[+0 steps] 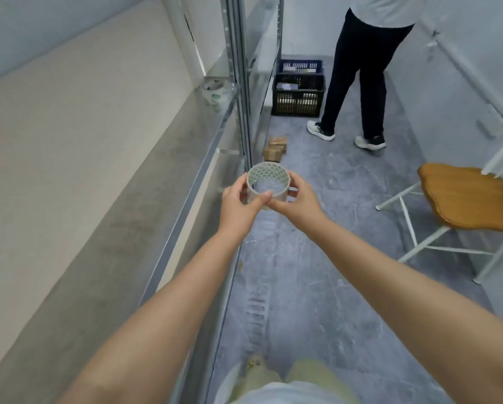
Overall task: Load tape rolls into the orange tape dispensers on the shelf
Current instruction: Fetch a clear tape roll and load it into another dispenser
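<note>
Both hands hold 1 clear roll of tape with a patterned inner core point(268, 184) out in front, just right of the grey metal shelf point(104, 217) edge. The left hand point(240, 204) pinches the near rim, thumb on top; the right hand point(295, 199) cups the roll's right side. Further along the shelf sits a clear bag of tape rolls point(215, 93). Beyond the shelf's far post, 2 dark plastic crates point(298, 88) stand on the floor beside a second person's legs point(358, 83).

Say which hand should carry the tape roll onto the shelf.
Left, probably. Both hands grip the tape roll, but the left hand is nearer the shelf; the right hand would cross over.
</note>
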